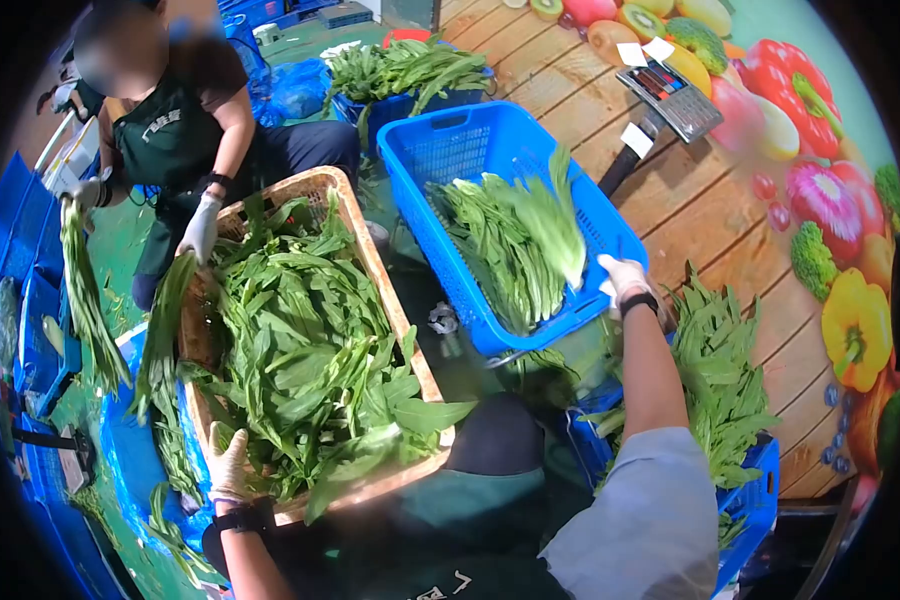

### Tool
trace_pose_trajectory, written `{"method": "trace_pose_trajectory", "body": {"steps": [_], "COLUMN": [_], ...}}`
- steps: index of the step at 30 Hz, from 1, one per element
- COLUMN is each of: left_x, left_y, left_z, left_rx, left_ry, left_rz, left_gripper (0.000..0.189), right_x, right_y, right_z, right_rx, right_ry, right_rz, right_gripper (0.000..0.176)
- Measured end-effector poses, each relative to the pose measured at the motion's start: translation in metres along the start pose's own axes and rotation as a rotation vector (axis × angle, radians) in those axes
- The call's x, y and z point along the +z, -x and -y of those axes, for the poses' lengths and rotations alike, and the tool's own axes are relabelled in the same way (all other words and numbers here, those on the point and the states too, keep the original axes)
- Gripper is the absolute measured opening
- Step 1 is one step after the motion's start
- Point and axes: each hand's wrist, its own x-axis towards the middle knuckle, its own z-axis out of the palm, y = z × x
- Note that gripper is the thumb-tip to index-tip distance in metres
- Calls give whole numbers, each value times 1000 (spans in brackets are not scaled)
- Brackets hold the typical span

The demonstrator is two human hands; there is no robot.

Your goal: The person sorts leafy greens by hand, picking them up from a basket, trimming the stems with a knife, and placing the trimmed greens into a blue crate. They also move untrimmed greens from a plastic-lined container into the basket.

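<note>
My right hand, in a white glove, is at the near right corner of the blue basket, fingers apart and nothing visible in it. Inside the basket lie long leafy greens; beside them a paler bunch looks blurred, its base near my fingers. My left hand, also gloved, is at the near left edge of the brown crate, with its fingers spread. Loose leafy greens fill this crate.
Across the crate a co-worker in a dark apron holds a bunch of greens in one gloved hand and touches others with the second. A scale stands at upper right. More greens fill a blue crate at right.
</note>
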Motion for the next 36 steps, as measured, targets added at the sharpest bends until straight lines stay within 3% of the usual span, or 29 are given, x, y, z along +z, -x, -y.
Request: {"method": "trace_pose_trajectory", "body": {"steps": [1,2,3,4,6,7,9,11,13,15,16,17,19,21,23,25,27,29,31,33,34,36], "left_x": [-11,-2,-33,-43,-71,-88,-130,-172,-233,-260,-272,-284,-306,-294,-276,-244,-219,-196,-164,-131,-136,-139], "left_y": [5,37,6,11,17,25,27,23,13,7,-6,-11,-57,-73,-131,-201,-184,-219,-223,-224,-202,-186], "left_z": [-5,-55,-17,-22,-44,-58,-53,-40,-12,-12,12,22,90,71,131,236,207,274,301,303,261,239], "left_rx": [-4,-60,69,153,207,161,270,202,133,-37,-27,-17,-34,-228,-154,-96,-168,-301,-366,-896,-890,-847], "left_ry": [-11,170,115,106,-39,-177,-202,-356,-439,-777,-745,-641,-562,-556,-658,-869,-1119,-1158,-1097,-837,-698,-778], "left_rz": [-7,-8,3,15,-36,-104,-125,-310,-345,-478,-599,-561,-507,-201,-47,43,130,439,347,-143,-279,-293], "left_gripper": [57,60,53,46,34,30,29,34,39,49,59,68,53,59,49,45,35,30,31,35,46,49], "right_x": [1,-4,-6,-1,15,34,80,125,160,192,207,220,242,254,261,269,275,270,273,276,276,277], "right_y": [10,4,1,22,80,129,226,300,364,408,418,429,460,482,488,505,512,511,509,509,507,507], "right_z": [2,1,-2,8,29,49,67,68,61,20,-4,-25,-50,-72,-93,-86,-81,-86,-92,-93,-95,-85], "right_rx": [-15,-55,-92,-106,-189,-216,-311,-147,-23,109,171,237,319,322,272,219,276,323,346,350,361,435], "right_ry": [-69,-85,-96,-162,-260,-226,-229,-209,-32,213,227,243,262,236,254,303,324,398,419,432,435,434], "right_rz": [-108,-89,-67,-32,211,331,550,683,1046,1017,1102,1176,1140,1086,1011,940,849,766,722,701,702,749], "right_gripper": [19,20,22,19,17,24,30,31,39,42,42,42,42,40,35,33,33,23,25,24,24,24]}}
